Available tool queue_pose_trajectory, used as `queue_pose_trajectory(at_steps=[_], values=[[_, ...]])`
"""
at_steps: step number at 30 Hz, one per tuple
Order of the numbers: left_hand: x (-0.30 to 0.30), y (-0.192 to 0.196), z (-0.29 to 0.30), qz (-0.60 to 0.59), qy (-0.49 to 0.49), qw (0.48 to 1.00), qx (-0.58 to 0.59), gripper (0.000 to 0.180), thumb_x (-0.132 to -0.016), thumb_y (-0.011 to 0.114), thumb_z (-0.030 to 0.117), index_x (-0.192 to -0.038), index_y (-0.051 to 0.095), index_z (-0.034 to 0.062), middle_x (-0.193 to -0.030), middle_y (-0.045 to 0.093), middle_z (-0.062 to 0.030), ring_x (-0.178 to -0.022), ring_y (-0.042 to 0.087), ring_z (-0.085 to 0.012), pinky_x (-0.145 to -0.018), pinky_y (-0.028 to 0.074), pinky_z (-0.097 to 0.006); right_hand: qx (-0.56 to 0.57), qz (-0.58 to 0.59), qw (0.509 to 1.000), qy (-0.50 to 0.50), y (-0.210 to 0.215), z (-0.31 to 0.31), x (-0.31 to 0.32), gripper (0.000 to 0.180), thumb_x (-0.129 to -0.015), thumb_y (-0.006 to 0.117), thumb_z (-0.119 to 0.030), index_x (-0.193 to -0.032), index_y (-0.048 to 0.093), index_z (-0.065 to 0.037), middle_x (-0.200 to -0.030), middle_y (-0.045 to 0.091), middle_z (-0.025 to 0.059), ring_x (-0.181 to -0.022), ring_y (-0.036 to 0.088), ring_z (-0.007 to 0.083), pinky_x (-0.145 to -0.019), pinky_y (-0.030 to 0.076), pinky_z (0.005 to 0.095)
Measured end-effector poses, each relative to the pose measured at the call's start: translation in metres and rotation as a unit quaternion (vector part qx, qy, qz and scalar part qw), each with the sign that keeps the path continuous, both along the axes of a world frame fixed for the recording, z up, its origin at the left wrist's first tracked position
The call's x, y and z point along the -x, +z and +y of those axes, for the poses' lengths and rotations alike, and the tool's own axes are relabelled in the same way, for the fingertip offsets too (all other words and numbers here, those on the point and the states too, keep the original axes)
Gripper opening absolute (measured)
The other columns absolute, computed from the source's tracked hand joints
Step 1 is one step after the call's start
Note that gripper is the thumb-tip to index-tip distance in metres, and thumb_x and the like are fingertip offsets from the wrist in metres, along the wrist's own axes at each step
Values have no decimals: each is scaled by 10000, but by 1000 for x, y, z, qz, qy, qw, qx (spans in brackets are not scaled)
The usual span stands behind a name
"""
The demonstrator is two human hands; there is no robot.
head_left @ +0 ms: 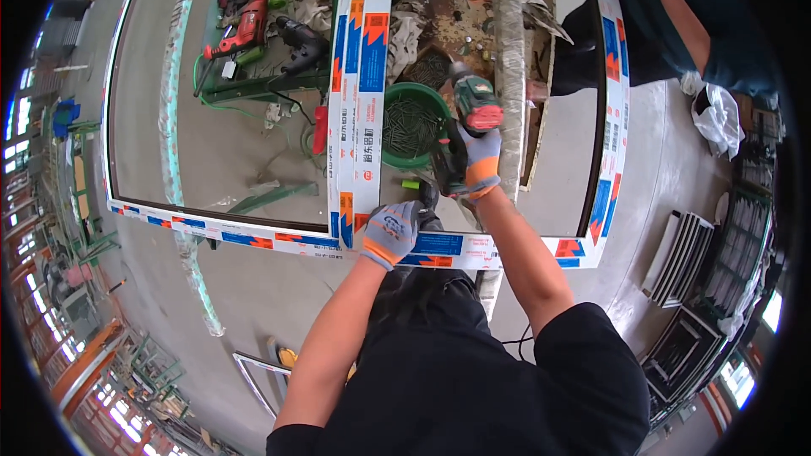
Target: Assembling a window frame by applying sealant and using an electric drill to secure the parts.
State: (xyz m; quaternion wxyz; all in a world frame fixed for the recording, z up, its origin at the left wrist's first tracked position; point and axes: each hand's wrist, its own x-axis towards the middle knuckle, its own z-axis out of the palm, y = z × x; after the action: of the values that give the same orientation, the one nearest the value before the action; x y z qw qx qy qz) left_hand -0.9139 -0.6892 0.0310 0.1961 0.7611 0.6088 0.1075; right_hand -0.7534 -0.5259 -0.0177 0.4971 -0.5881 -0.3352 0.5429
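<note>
Both my hands wear grey gloves with orange cuffs. My right hand point(482, 160) is wrapped around the handle of a green and black cordless drill point(475, 100), its nose pointing away from me. Beneath it is a large window frame point(439, 245), covered in white, blue and orange film. My left hand point(391, 235) grips the frame's near rail beside the foot of the middle bar point(370, 118); some of its fingertips are hidden. Left of the drill, a green bucket point(391, 157) holds many screws point(410, 127).
Two wrapped support bars point(173, 76) run under the frame. At the far left, a red power drill point(245, 29) and a black drill point(302, 44) lie on a green bench. Another person point(676, 25) stands at the far right, near a plastic bag point(716, 118). Frames point(680, 257) lean further right.
</note>
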Motion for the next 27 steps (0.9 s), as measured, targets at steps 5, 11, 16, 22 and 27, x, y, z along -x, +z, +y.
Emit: queue_pose_trajectory(at_steps=[5, 11, 16, 22, 27], values=[[3, 1, 2, -8, -16, 999, -37, 243, -796, 609, 168, -1009, 642, 57, -1010, 625, -155, -923, 606, -322, -835, 485, -415, -228, -193, 952, 68, 151, -48, -46, 337, -818, 693, -65, -1145, 634, -15, -1105, 655, 111, -1034, 608, 227, -934, 448, 354], [0, 9, -1, 69, -34, 990, -119, 277, -813, 618, 189, -1059, 632, 64, -1020, 616, -138, -968, 587, -315, -833, 487, -416, -294, -350, 889, -29, 216, -181, -158, 188, -872, 622, -27, -1055, 660, -3, -1023, 645, 49, -939, 590, 139, -853, 477, 299], [-2, 0, -3, 37, 3, 986, -165, 242, -834, 614, 216, -1047, 626, 100, -982, 628, -111, -901, 621, -296, -784, 504, -407, -218, -430, 871, -91, 198, -327, -250, 154, -863, 620, -16, -1009, 668, -5, -970, 652, 28, -884, 603, 128, -809, 494, 285], [-16, 10, -35, -56, 89, 974, -201, 236, -817, 647, 165, -1041, 630, 93, -998, 667, -114, -882, 642, -289, -781, 509, -384, -233, -559, 795, 37, 244, -400, -257, 117, -725, 699, -68, -827, 652, -100, -743, 627, 43, -638, 609, 225, -608, 476, 328], [-109, 36, -144, -380, 229, 894, -69, 328, -819, 665, 15, -1140, 597, -4, -1039, 693, -102, -924, 675, -187, -775, 524, -296, -182, -447, 866, 132, 243, -422, -285, 193, -683, 721, -109, -858, 643, -124, -778, 599, 38, -648, 606, 241, -600, 486, 324]])
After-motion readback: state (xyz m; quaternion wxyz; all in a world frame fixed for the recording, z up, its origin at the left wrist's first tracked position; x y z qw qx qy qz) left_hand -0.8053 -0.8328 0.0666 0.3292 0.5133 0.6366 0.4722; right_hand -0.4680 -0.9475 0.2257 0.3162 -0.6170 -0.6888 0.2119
